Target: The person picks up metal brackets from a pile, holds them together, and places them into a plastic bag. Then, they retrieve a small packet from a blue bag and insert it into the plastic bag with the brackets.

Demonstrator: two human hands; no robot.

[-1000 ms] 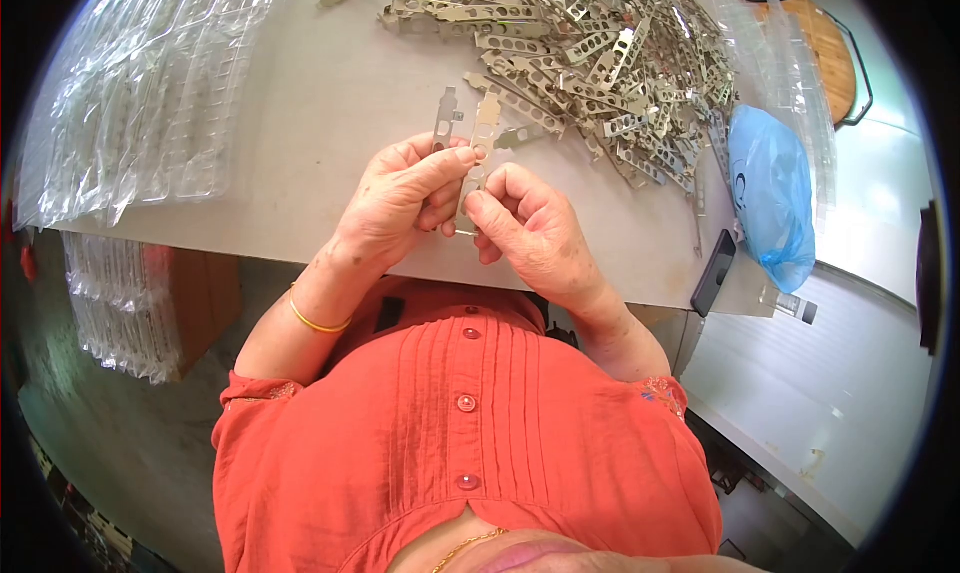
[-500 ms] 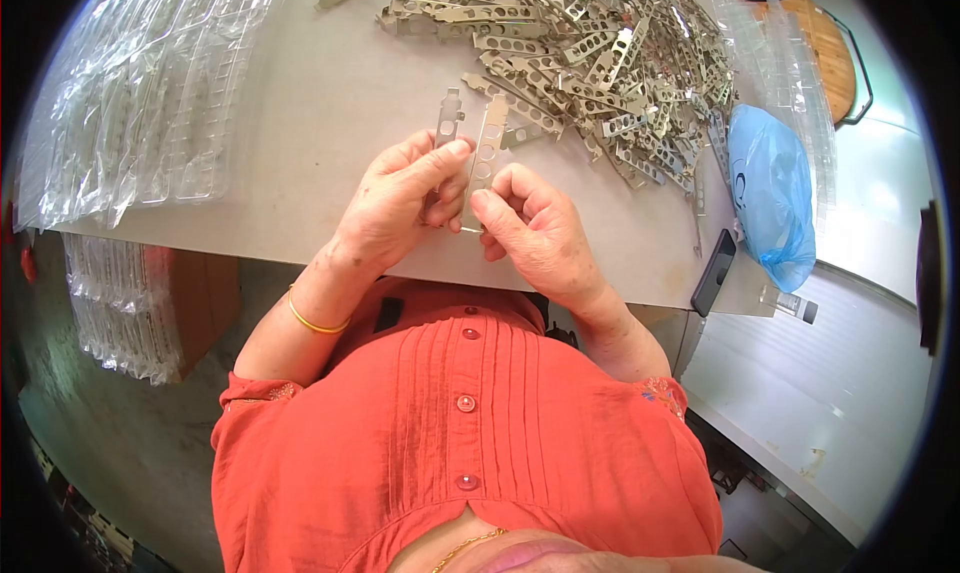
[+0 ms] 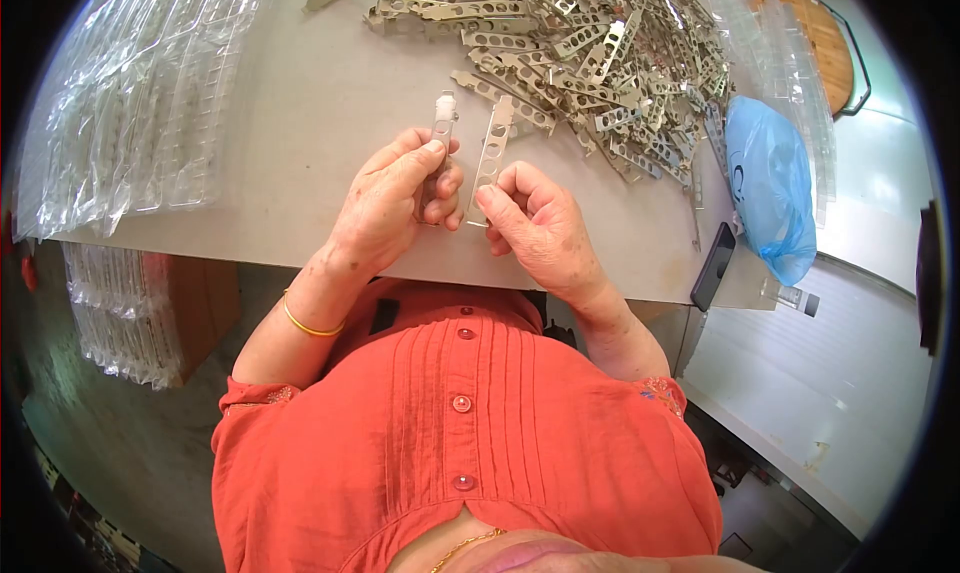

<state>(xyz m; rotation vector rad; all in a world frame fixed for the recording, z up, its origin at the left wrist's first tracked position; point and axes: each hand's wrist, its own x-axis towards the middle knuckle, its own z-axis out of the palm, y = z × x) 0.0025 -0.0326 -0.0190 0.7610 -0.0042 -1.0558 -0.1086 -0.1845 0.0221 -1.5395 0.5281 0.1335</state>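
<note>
My left hand grips a small metal bracket that stands upright above its fingers. My right hand pinches the lower end of a longer perforated metal strip, which tilts slightly away from me. The two pieces are held side by side and apart, just above the near part of the grey table. A big loose heap of similar metal brackets lies on the table beyond my hands.
Clear plastic trays in bags are stacked at the left, with more below the table edge. A blue plastic bag and a black phone lie at the right. A round wooden stool stands far right.
My hands have drawn apart: the perforated strip, held against the left hand before, now stands clear of it in the right fingers. The view shifted slightly.
</note>
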